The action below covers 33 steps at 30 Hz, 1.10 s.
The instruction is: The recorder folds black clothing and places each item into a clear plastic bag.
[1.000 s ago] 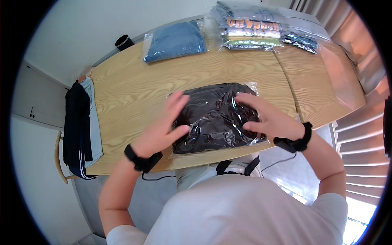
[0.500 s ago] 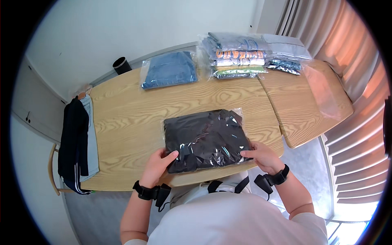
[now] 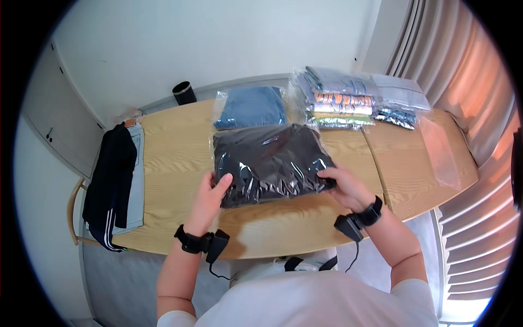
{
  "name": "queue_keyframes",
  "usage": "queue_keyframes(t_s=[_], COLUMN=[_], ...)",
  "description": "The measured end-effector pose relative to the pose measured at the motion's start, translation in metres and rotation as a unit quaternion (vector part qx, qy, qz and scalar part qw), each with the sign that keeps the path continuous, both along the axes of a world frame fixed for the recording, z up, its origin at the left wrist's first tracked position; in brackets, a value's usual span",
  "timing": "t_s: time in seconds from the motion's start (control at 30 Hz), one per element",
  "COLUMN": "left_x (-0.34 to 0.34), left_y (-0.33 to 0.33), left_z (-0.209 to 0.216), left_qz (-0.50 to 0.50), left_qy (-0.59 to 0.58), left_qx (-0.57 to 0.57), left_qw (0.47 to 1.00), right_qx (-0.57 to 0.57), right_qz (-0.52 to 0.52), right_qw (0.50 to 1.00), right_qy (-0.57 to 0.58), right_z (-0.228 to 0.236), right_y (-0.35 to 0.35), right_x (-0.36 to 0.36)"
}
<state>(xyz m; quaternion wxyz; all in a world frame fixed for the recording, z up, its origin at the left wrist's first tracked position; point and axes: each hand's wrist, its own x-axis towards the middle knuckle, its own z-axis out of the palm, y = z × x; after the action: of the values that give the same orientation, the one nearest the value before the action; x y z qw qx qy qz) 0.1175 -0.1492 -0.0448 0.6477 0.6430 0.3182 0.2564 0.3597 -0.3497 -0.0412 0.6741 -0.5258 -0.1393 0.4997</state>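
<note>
Held bag: A clear plastic bag (image 3: pixel 267 185) with a folded black garment (image 3: pixel 256 144) inside is held up between the two hands, above the worktop (image 3: pixel 180 158).
Left hand: The bag's near left corner is grasped by the left hand (image 3: pixel 208 200), thumb laid on top.
Right hand: The near right corner is grasped by the right hand (image 3: pixel 348 188) in the same way.
Denim bag: Folded blue denim is contained in a clear bag (image 3: pixel 250 106), beyond the hands.
Bag stack: Folded clothes in clear bags are piled in a stack (image 3: pixel 340 103), beyond the right hand; grey, orange, white and green layers are seen.
Right of stack: A grey bagged garment (image 3: pixel 403 90) is set above a small dark patterned bag (image 3: pixel 396 117).
Flat sleeve: A clear sleeve (image 3: pixel 438 152) is laid out to the right of the right hand.
Hidden: The fingers are mostly covered by the held bag; the inside of the black bin (image 3: pixel 184 95) cannot be made out; the wooden chair (image 3: pixel 73 215) is partly masked by a striped black garment (image 3: pixel 111 169).
Edges: The worktop's near edge is placed bodyward of both hands; wood is exposed between the left hand and the pale blue garment (image 3: pixel 136 185).
</note>
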Motion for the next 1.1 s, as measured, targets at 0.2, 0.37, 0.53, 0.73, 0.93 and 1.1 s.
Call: queue_keyframes(t_s=[0.2, 0.37, 0.53, 0.73, 0.93, 1.1], left_x=[0.028, 0.091, 0.145, 0.155, 0.163, 0.150], left_y=[0.089, 0.173, 0.211, 0.224, 0.227, 0.226], left_z=[0.020, 0.012, -0.032, -0.054, -0.072, -0.073], left_qz=[0.023, -0.006, 0.045, 0.031, 0.039, 0.217], left_qy=[-0.033, -0.062, -0.021, 0.008, -0.033, 0.003], left_qx=[0.085, 0.105, 0.087, 0.131, 0.189, 0.282], left_qw=[0.996, 0.993, 0.995, 0.991, 0.981, 0.935], right_qx=[0.098, 0.170, 0.130, 0.147, 0.126, 0.129], right_qz=[0.083, 0.033, -0.125, 0.061, 0.111, 0.124], right_qw=[0.992, 0.984, 0.960, 0.962, 0.960, 0.956], right_qy=[0.006, 0.038, 0.216, 0.221, 0.224, 0.230], right_z=[0.015, -0.008, -0.084, -0.100, -0.102, -0.107], right_y=[0.087, 0.156, 0.169, 0.115, 0.122, 0.121], right_x=[0.033, 0.075, 0.077, 0.029, 0.037, 0.034])
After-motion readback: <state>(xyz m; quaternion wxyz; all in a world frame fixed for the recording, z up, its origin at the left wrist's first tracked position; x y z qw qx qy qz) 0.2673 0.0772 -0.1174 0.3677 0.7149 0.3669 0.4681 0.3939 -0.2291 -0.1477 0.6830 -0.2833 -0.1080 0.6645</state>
